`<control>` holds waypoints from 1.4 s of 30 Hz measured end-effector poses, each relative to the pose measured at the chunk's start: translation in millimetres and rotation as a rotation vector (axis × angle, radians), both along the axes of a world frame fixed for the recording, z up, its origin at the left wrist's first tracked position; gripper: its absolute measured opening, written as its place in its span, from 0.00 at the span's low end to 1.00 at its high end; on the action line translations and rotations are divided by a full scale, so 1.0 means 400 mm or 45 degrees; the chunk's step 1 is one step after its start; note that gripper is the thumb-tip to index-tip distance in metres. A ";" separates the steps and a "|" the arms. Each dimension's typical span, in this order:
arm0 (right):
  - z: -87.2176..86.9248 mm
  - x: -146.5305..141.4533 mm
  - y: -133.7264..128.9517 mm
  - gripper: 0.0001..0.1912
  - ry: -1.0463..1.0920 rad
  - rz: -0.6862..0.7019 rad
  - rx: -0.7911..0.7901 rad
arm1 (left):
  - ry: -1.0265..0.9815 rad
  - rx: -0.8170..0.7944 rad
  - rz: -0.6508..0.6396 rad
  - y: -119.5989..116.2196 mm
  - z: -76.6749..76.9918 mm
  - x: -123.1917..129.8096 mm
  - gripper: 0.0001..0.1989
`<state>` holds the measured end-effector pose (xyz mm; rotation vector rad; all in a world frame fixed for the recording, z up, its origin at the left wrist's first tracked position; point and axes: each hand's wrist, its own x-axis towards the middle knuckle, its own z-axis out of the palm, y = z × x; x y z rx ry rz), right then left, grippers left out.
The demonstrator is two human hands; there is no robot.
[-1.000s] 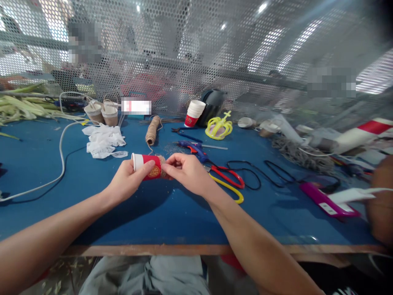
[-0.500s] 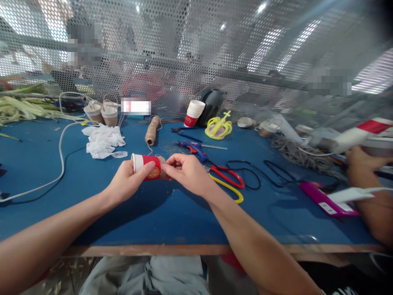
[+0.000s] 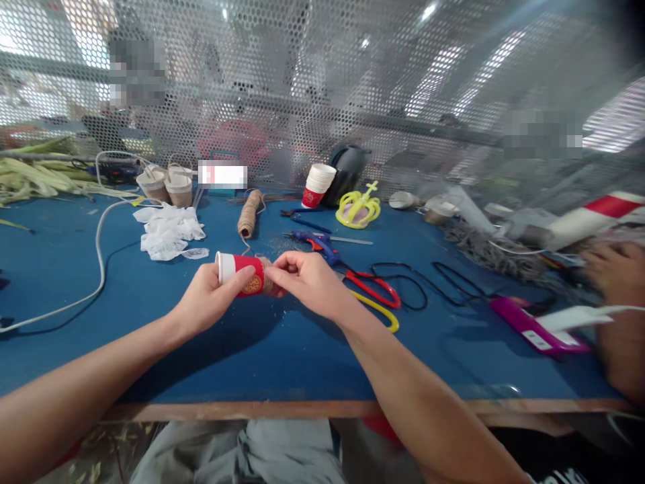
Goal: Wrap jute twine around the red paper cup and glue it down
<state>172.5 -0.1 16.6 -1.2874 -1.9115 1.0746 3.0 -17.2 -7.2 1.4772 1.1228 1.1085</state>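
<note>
A red and white paper cup (image 3: pixel 242 272) lies sideways above the blue table, its white rim facing left. My left hand (image 3: pixel 210 296) is wrapped round it, thumb on the red part. Brown twine (image 3: pixel 267 274) is wound round the cup's right end and runs back to a twine roll (image 3: pixel 248 214). My right hand (image 3: pixel 305 281) pinches at the wound twine, thumb and forefinger together; what lies between the fingertips is mostly hidden.
Behind my right hand are a blue glue gun (image 3: pixel 322 247) and red and yellow handled scissors (image 3: pixel 373 289). White gloves (image 3: pixel 168 230) lie left, stacked cups (image 3: pixel 319 185) behind, a purple power strip (image 3: pixel 534 326) right. Another person's hand (image 3: pixel 612 269) is at the far right.
My hands and the cup have barely moved; the cup seems slightly turned. The other person's hand at the far right has shifted.
</note>
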 end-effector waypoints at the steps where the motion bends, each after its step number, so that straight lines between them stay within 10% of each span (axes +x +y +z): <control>1: 0.000 0.000 0.000 0.09 0.005 0.004 -0.002 | -0.002 0.007 -0.005 0.000 0.000 0.000 0.17; 19: 0.003 -0.001 0.011 0.08 0.356 -0.183 0.044 | -0.543 -0.567 0.114 0.025 0.008 -0.001 0.16; 42: 0.013 0.003 0.003 0.02 0.438 -0.038 -0.235 | -0.553 -0.517 0.061 0.026 0.001 -0.005 0.15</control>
